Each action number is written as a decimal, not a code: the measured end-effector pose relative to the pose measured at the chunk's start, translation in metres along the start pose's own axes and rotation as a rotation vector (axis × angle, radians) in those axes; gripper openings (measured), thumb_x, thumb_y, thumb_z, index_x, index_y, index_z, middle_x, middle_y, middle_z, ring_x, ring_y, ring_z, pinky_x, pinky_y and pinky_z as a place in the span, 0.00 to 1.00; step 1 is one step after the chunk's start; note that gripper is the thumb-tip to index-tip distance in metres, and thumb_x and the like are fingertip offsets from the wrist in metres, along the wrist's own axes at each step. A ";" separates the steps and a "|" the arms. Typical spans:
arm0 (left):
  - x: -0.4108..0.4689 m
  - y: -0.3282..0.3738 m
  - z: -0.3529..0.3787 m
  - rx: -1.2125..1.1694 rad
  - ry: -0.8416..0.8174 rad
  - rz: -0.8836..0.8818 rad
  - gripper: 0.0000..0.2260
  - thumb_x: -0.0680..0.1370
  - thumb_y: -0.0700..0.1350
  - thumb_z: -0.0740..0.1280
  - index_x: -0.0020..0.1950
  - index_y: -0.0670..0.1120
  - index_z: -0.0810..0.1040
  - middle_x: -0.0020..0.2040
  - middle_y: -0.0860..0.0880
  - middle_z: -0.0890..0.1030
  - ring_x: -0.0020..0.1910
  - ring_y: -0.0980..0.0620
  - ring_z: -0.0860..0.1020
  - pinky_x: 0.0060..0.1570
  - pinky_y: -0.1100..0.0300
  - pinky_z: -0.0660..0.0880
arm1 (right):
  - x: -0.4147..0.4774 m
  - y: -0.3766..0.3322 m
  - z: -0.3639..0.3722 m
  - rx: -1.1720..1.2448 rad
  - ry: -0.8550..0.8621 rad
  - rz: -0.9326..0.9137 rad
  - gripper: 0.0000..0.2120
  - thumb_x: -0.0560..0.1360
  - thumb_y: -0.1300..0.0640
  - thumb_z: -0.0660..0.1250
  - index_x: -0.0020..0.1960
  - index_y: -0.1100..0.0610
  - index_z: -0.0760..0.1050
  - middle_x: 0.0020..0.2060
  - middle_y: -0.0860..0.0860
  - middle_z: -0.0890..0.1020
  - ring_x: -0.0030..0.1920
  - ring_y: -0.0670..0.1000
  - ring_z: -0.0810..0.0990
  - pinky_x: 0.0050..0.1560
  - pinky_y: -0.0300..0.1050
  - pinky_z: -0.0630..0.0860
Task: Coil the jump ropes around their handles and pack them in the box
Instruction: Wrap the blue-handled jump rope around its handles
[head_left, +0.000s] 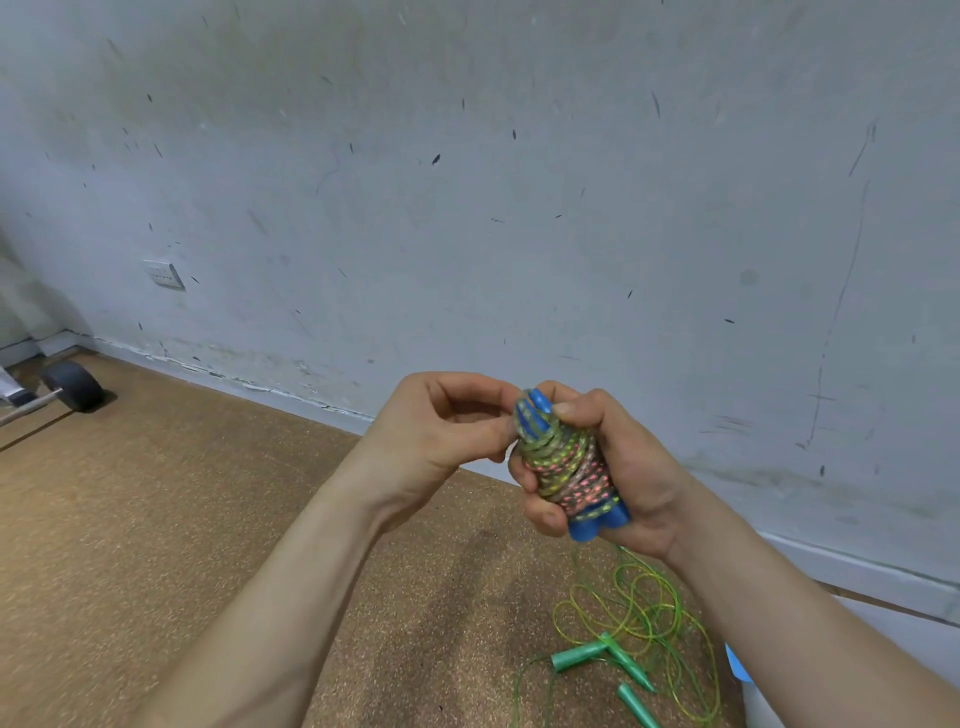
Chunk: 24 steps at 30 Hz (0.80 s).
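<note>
Head view: the right hand (618, 467) is held up in front of a scuffed, pale grey wall (467, 156), its fingers (540, 512) curled tightly round a coiled jump rope (566, 462). The cord is braided, speckled green, yellow and pink, and wound in tight overlapping turns into a fat, barrel-shaped bundle. Two smooth blue plastic handles (597, 522) run through the bundle side by side; their blunt round ends stick out below the palm and their tapered tips show above the coils. The left hand (457, 421) meets the top of the bundle, thumb and curled fingers pinching the cord beside the blue tips.

Below, on the grainy, cork-like brown floor (208, 519), a thin, glossy green jump rope (639, 613) lies in loose, tangled loops, with its cone-shaped green handles (582, 657) lying among them. A white wall socket (165, 274) sits low on the wall, and a dark rubber wheel (72, 384) on a metal rod rests at the far left.
</note>
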<state>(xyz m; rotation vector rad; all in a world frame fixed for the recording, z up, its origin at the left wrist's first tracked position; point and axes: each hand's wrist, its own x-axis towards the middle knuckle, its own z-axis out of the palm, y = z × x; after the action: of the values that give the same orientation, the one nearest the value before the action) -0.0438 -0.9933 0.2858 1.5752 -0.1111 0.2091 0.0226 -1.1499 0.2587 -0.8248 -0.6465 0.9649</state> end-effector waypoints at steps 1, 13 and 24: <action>-0.001 0.001 0.001 0.026 0.001 0.003 0.07 0.64 0.39 0.76 0.40 0.45 0.85 0.37 0.47 0.83 0.33 0.54 0.78 0.35 0.64 0.74 | 0.000 0.001 -0.001 0.000 -0.013 0.001 0.16 0.65 0.51 0.72 0.43 0.56 0.68 0.31 0.61 0.76 0.23 0.54 0.74 0.26 0.39 0.70; -0.005 0.011 -0.013 0.923 0.215 0.529 0.04 0.66 0.41 0.63 0.37 0.46 0.78 0.32 0.51 0.77 0.32 0.54 0.75 0.34 0.60 0.73 | -0.012 -0.008 -0.002 -0.051 -0.310 0.199 0.22 0.71 0.46 0.70 0.51 0.61 0.64 0.31 0.60 0.80 0.23 0.52 0.79 0.23 0.37 0.74; -0.008 0.004 0.009 -0.002 0.132 0.064 0.05 0.66 0.44 0.76 0.42 0.48 0.86 0.39 0.46 0.84 0.36 0.51 0.80 0.37 0.61 0.77 | -0.007 -0.015 0.000 -0.211 0.065 -0.077 0.09 0.73 0.55 0.64 0.47 0.61 0.71 0.30 0.63 0.76 0.22 0.54 0.74 0.24 0.41 0.71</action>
<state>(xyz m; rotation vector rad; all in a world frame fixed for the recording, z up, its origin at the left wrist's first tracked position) -0.0520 -1.0032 0.2880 1.5525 -0.0591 0.3621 0.0266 -1.1610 0.2703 -1.0060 -0.7267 0.8064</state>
